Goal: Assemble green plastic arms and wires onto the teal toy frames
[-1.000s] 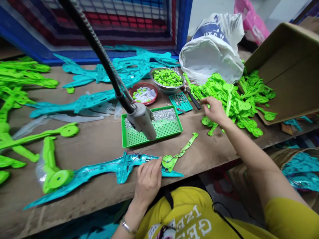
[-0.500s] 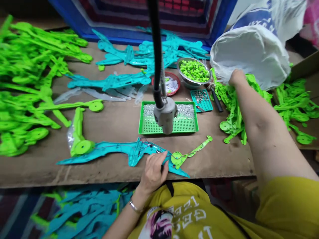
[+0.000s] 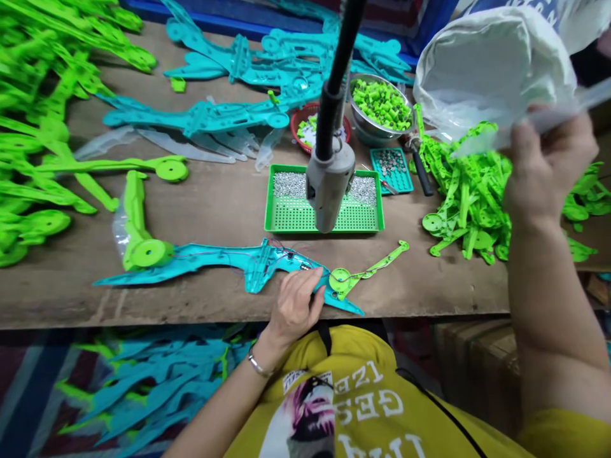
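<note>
On the near edge of the table lies a teal plastic shell [image 3: 210, 259], long and pointed, with thin wires and small electronic parts along it. My left hand [image 3: 296, 302] grips its right portion, fingers curled over the top and thumb at the near side. A lime-green arm piece [image 3: 377, 267] with a round disc joins the shell's right end. Another green piece [image 3: 136, 222] with a clear blade stands at its left end. Raised at the right, my right hand [image 3: 548, 159] is closed on a translucent plastic blade [image 3: 556, 117], slightly blurred.
A hanging screwdriver [image 3: 331, 184] is above a green tray [image 3: 324, 222] of small screws. Behind are a metal bowl [image 3: 382, 130] of green bits, a red basket [image 3: 296, 127] and teal shells [image 3: 200, 117]. Green parts pile up left [image 3: 52, 127] and right [image 3: 472, 191], beside a white sack [image 3: 496, 38].
My right hand has come out from the white sack's mouth, moving right and up toward me with a translucent blade. My left hand stays on the teal shell. The view has tilted down.
</note>
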Action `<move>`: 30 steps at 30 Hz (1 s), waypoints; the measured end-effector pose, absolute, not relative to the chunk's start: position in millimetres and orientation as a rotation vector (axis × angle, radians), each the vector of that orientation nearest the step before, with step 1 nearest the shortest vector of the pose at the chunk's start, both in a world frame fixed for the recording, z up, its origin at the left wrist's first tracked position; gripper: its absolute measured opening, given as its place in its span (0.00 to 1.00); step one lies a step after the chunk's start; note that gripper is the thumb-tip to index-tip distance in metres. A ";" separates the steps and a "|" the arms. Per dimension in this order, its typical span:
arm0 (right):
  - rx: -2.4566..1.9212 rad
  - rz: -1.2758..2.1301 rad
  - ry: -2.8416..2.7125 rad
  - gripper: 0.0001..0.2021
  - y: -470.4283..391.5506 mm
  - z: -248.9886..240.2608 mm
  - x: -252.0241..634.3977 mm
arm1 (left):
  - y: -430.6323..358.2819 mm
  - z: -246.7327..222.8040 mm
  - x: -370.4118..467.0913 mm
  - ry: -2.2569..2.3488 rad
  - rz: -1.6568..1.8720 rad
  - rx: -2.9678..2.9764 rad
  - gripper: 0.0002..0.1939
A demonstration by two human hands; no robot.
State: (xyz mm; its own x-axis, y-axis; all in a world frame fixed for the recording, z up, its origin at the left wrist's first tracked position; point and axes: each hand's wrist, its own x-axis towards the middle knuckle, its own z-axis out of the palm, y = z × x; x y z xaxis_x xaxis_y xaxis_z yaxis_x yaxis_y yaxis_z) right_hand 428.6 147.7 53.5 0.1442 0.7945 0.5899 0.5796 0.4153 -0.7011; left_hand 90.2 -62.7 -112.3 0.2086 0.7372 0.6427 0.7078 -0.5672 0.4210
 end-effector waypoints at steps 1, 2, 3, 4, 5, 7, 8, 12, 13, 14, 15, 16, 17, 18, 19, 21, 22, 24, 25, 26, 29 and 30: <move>-1.234 0.349 -1.478 0.15 115.3 47.9 422.6 | -63.4 -111.7 89.6 1.441 1.345 2.418 0.30; -1.271 0.495 -1.412 0.14 84.8 39.8 416.7 | -64.3 -111.1 89.2 1.436 1.378 2.417 0.30; -1.335 0.689 -1.337 0.13 57.3 29.7 411.0 | -65.4 -110.2 89.1 1.428 1.414 2.408 0.30; -1.395 0.906 -1.239 0.14 33.5 18.3 405.4 | -66.6 -109.3 89.5 1.410 1.451 2.389 0.30; -1.431 1.101 -1.101 0.15 13.6 6.1 400.1 | -67.9 -108.4 90.6 1.378 1.485 2.358 0.31; -1.495 1.394 -0.860 0.17 -15.4 -18.6 389.2 | -70.2 -106.7 94.8 1.280 1.540 2.256 0.32; -1.514 1.481 -0.760 0.18 -25.3 -30.3 383.5 | -71.2 -106.0 97.8 1.231 1.547 2.196 0.33; -1.501 1.702 -0.489 0.18 -46.7 -63.4 359.1 | -71.9 -104.3 111.1 1.185 1.449 2.058 0.31; -1.488 1.723 -0.465 0.18 -49.1 -67.7 353.6 | -71.3 -104.2 113.6 1.200 1.415 2.061 0.31; -1.476 1.731 -0.455 0.18 -50.6 -70.5 348.9 | -70.5 -104.3 115.6 1.215 1.390 2.069 0.31; -1.470 1.730 -0.455 0.19 -51.5 -72.1 345.1 | -69.5 -104.5 117.0 1.227 1.371 2.078 0.31; -1.469 1.725 -0.458 0.19 -51.8 -72.8 342.1 | -68.5 -104.9 118.0 1.236 1.348 2.089 0.31; -1.473 1.722 -0.461 0.19 -51.8 -73.1 340.1 | -67.5 -105.4 118.6 1.246 1.321 2.098 0.31; -1.480 1.721 -0.462 0.19 -51.7 -73.0 338.7 | -66.6 -106.0 119.0 1.254 1.291 2.106 0.31; -1.489 1.720 -0.463 0.19 -51.6 -72.9 337.8 | -65.8 -106.8 119.1 1.259 1.261 2.116 0.31; -1.510 1.723 -0.475 0.20 -51.7 -73.3 337.1 | -64.7 -108.4 119.3 1.257 1.214 2.138 0.32; -1.521 1.723 -0.489 0.20 -51.8 -73.7 337.0 | -64.3 -109.1 119.2 1.254 1.201 2.147 0.32; -1.548 1.721 -0.525 0.22 -51.7 -74.8 336.9 | -63.7 -110.2 119.1 1.247 1.175 2.174 0.32; -1.562 1.719 -0.542 0.22 -51.3 -75.3 336.9 | -63.4 -110.4 118.9 1.245 1.158 2.192 0.32; -1.574 1.716 -0.560 0.22 -50.4 -75.7 336.9 | -63.1 -110.2 118.7 1.243 1.140 2.212 0.32; -1.608 1.710 -0.602 0.21 -44.9 -75.5 336.8 | -61.4 -107.7 118.2 1.230 1.101 2.282 0.32; -1.622 1.717 -0.611 0.20 -42.5 -75.1 336.8 | -60.6 -106.3 118.1 1.229 1.094 2.308 0.32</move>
